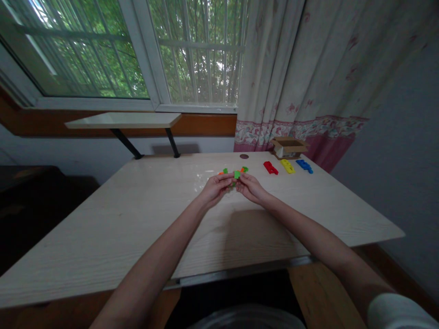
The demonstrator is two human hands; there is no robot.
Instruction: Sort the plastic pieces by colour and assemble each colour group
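Observation:
My left hand (215, 189) and my right hand (249, 188) meet above the pale wood-grain table (113, 228), their fingers closed around a small bright green plastic piece (237, 174). Part of it is hidden by my fingers. Just beyond my hands lie small orange and green plastic pieces (244, 169), with more of them (222, 172) beyond my left hand. Farther right lie a red plastic piece (270, 167), a yellow plastic piece (287, 166) and a blue plastic piece (304, 166) in a row.
An open cardboard box (289, 147) stands at the table's far right corner, in front of a patterned curtain (274, 77). A small dark disc (244, 156) lies near the far edge. A narrow shelf (123, 120) stands beyond the table, below a barred window.

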